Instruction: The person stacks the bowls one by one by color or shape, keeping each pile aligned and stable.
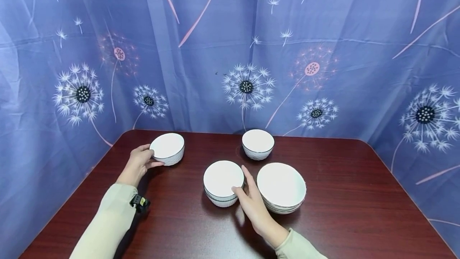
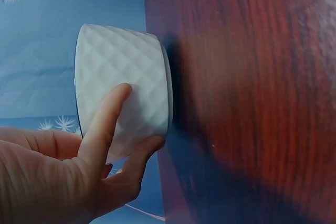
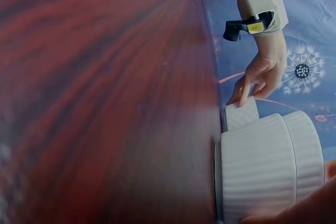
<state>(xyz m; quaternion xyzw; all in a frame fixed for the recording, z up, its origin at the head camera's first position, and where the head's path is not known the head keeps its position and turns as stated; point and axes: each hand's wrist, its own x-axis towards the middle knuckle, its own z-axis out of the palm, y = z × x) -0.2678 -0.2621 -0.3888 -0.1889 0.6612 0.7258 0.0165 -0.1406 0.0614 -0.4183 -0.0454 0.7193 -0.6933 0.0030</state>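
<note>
At the table's far left my left hand [image 1: 139,162] holds a white bowl [image 1: 173,157] by its left side. The left wrist view shows this bowl's diamond-textured wall [image 2: 121,72] with a finger pressed along it and another curled near its base. My right hand [image 1: 256,207] is at the right side of a stack of ribbed white bowls [image 1: 221,202] in the middle, thumb at the rim and index finger stretched along the side. Its other fingers are hidden from the head view. Two nested bowls [image 3: 257,171] show in the right wrist view.
Just right of my right hand stands a stack of wider white bowls [image 1: 282,185]. Behind, near the far edge, sits a single textured white bowl [image 1: 257,147]. The dark red wooden table [image 1: 345,211] meets a blue dandelion-print curtain [image 1: 201,71] at the back and sides.
</note>
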